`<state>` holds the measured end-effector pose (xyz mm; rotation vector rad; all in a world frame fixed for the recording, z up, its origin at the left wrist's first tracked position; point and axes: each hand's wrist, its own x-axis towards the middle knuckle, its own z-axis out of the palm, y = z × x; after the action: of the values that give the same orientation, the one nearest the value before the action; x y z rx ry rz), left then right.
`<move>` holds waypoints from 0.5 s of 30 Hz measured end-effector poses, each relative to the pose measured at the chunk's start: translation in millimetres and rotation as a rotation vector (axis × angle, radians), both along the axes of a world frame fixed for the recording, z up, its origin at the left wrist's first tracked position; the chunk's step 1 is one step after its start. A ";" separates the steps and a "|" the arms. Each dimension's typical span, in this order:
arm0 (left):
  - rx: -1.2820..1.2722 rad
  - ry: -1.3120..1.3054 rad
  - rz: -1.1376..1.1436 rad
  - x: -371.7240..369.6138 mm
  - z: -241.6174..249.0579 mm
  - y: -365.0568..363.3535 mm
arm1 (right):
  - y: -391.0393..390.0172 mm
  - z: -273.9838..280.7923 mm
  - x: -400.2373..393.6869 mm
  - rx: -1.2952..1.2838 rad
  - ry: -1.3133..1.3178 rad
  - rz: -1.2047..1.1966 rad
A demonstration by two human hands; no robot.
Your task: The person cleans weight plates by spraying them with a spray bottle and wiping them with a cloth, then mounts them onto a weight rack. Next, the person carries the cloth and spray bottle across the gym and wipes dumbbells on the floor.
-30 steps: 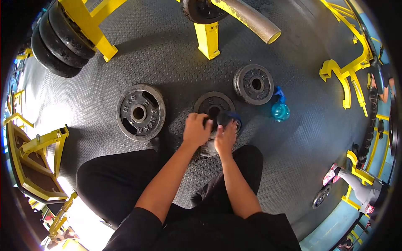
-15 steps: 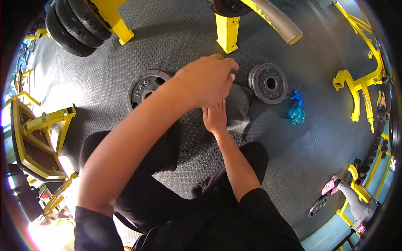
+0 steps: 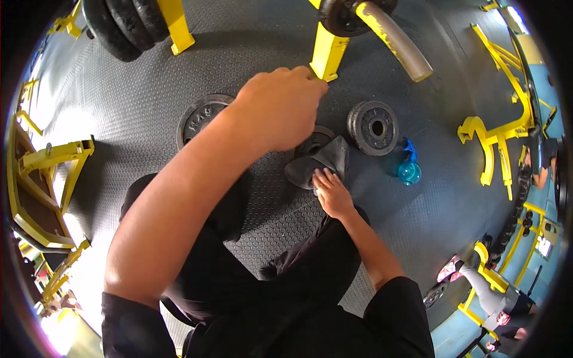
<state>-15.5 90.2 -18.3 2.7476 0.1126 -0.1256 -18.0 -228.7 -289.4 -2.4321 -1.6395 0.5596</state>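
Observation:
My right hand (image 3: 332, 194) is on a dark grey cloth (image 3: 325, 161), its fingers pressed into the folds. Under the cloth lies a weight plate (image 3: 311, 142), of which only part of the dark upper face shows. My left hand (image 3: 283, 104) is above and left of the cloth, knuckles up and fingers curled; anything inside them is hidden. Partly behind my left forearm lies another weight plate (image 3: 200, 116) with raised lettering. Just right of the cloth, a small stack of weight plates (image 3: 373, 128) lies flat on the floor.
A blue spray bottle (image 3: 409, 172) is on the black rubber floor (image 3: 262, 197), right of the stack. Ahead are a yellow rack post (image 3: 328, 53) and a metal bar (image 3: 397, 42). Yellow gym frames (image 3: 501, 140) flank both sides. Another person (image 3: 486, 292) is at the lower right.
My right hand has slid right and towards me, bunching the cloth and baring part of the plate. My left hand has moved slightly left and up. The camera view has shifted.

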 end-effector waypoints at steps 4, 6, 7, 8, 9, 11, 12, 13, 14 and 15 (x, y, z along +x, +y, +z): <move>0.004 0.110 0.016 -9.1 3.0 -1.9 | 54.5 -16.3 -12.1 0.081 -0.010 0.131; -0.002 0.160 0.021 -5.6 10.1 -3.4 | 92.2 -18.0 -13.6 -0.008 0.039 0.103; -0.003 0.209 0.005 -4.9 13.3 -3.4 | 106.1 -18.7 -11.1 -0.095 0.087 0.054; -0.003 0.213 0.005 -5.3 16.3 -3.0 | 117.4 -18.5 -2.7 -0.094 0.090 0.054; -0.005 0.213 -0.006 -5.6 18.9 -3.3 | 127.9 -20.0 6.9 -0.020 0.158 0.012; -0.014 0.219 -0.018 -8.3 17.0 -4.9 | 140.7 -2.2 21.6 0.049 0.231 -0.033; -0.005 0.198 -0.008 -11.1 14.6 -3.8 | 148.3 27.9 32.2 -0.055 0.098 -0.032; 0.007 0.173 0.006 -12.6 12.9 -2.1 | 154.8 43.2 44.3 -0.156 -0.040 -0.026; 0.008 0.174 0.010 -14.0 12.0 -1.1 | 151.1 21.3 58.0 -0.155 -0.039 -0.022; 0.025 0.161 0.021 -16.0 11.2 -0.5 | 141.8 -10.1 72.4 -0.100 -0.114 -0.130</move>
<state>-31.5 89.7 -7.1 2.7573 0.1877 -0.3418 54.3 -86.9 -299.5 -2.6652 -1.5125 0.5032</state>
